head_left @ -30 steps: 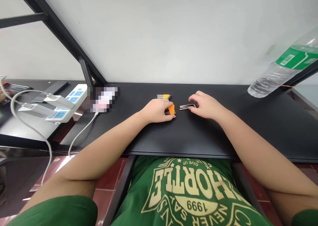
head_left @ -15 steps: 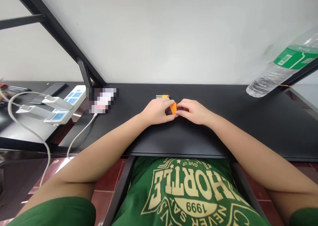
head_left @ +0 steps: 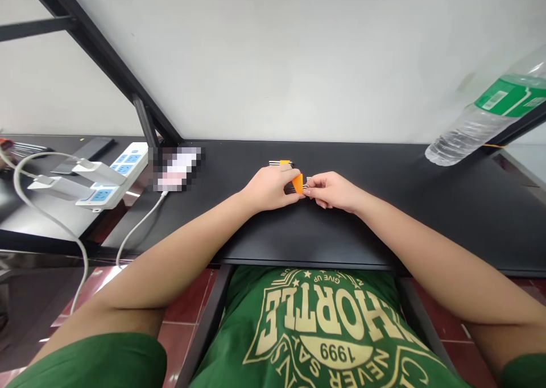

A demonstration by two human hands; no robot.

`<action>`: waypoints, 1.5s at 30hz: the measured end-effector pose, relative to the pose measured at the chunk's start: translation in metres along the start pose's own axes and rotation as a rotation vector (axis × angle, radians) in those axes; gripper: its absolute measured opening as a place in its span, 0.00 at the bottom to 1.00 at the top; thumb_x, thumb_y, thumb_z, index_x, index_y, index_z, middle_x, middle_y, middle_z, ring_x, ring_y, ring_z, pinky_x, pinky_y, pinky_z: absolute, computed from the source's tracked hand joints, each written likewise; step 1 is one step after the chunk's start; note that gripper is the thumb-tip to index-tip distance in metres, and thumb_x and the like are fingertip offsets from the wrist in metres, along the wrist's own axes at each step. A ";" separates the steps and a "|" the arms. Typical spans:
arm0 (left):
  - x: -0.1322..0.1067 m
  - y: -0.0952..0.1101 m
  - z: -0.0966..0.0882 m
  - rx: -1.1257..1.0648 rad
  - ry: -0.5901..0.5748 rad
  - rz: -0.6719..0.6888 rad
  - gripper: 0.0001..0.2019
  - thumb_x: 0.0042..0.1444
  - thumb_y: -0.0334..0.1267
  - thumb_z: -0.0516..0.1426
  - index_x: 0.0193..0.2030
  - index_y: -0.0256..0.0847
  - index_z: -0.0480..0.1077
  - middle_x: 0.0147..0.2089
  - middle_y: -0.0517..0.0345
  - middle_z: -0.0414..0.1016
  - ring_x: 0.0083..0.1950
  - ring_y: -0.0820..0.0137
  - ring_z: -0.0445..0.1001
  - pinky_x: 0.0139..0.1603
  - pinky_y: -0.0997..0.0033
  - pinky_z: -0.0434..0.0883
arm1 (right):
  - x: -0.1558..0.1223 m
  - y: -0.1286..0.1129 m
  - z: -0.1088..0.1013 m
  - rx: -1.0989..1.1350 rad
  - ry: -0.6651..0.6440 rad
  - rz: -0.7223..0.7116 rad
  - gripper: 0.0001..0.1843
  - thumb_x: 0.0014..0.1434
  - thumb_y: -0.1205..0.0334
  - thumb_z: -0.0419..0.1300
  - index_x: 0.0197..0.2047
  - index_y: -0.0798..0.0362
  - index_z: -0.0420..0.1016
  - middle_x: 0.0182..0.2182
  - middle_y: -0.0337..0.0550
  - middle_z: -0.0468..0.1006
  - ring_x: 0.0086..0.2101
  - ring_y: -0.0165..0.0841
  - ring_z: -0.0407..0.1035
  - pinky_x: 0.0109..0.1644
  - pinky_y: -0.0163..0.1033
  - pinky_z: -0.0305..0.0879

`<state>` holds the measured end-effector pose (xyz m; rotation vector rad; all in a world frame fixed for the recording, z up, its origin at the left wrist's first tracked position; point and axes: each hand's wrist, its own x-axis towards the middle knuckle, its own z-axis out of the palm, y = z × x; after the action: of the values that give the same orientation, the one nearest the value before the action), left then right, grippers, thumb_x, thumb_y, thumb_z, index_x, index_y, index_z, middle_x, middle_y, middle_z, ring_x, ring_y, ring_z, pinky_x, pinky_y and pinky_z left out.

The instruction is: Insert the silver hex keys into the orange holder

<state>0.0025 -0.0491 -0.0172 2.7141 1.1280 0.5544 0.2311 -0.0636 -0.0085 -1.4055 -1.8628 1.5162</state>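
Note:
My left hand (head_left: pixel 268 188) is closed around an orange hex key holder (head_left: pixel 297 184), with thin metal rods showing under the fingers. At the holder's right side, bent metal ends stick out, and my right hand (head_left: pixel 335 190) pinches at one hex key (head_left: pixel 306 187) there. How far that key sits in the holder I cannot tell. Just behind my left hand lies a second orange holder (head_left: pixel 285 162) with several thin rods, partly hidden by the hand. Both hands rest low over the black table (head_left: pixel 298 234).
A phone (head_left: pixel 179 169), blurred out, lies to the left on a white cable (head_left: pixel 136 223). Farther left is a white power strip (head_left: pixel 121 174) with chargers plugged in. A water bottle (head_left: pixel 469 129) with a green label stands at the right, by the wall (head_left: pixel 277 58).
My right hand has shifted slightly and its fingers have curled more, now pinching at the bent ends beside the holder. My left hand keeps its hold. The view has tilted a little.

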 end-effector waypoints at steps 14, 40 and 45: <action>-0.002 -0.028 -0.012 0.014 -0.187 -0.065 0.14 0.59 0.53 0.62 0.37 0.43 0.73 0.37 0.57 0.77 0.38 0.65 0.74 0.37 0.67 0.63 | 0.000 0.003 -0.016 0.022 0.155 0.235 0.10 0.56 0.59 0.68 0.28 0.52 0.73 0.17 0.33 0.62 0.14 0.22 0.49 0.17 0.33 0.39; -0.001 -0.033 -0.019 -0.035 -0.185 -0.080 0.14 0.57 0.53 0.62 0.36 0.44 0.76 0.35 0.57 0.75 0.36 0.66 0.71 0.36 0.68 0.61 | -0.005 -0.010 -0.039 -0.687 0.217 0.224 0.13 0.60 0.50 0.63 0.30 0.49 0.77 0.28 0.40 0.79 0.26 0.33 0.69 0.30 0.39 0.59; -0.001 -0.034 -0.018 -0.034 -0.195 -0.090 0.14 0.57 0.54 0.62 0.37 0.44 0.76 0.36 0.58 0.76 0.37 0.66 0.73 0.37 0.68 0.62 | -0.001 0.009 -0.060 -0.783 0.380 -0.051 0.10 0.61 0.60 0.61 0.43 0.49 0.83 0.41 0.44 0.81 0.38 0.35 0.72 0.42 0.40 0.65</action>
<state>-0.0275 -0.0256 -0.0104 2.6051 1.1707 0.2853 0.2820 -0.0327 0.0053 -1.7666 -2.2954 0.4131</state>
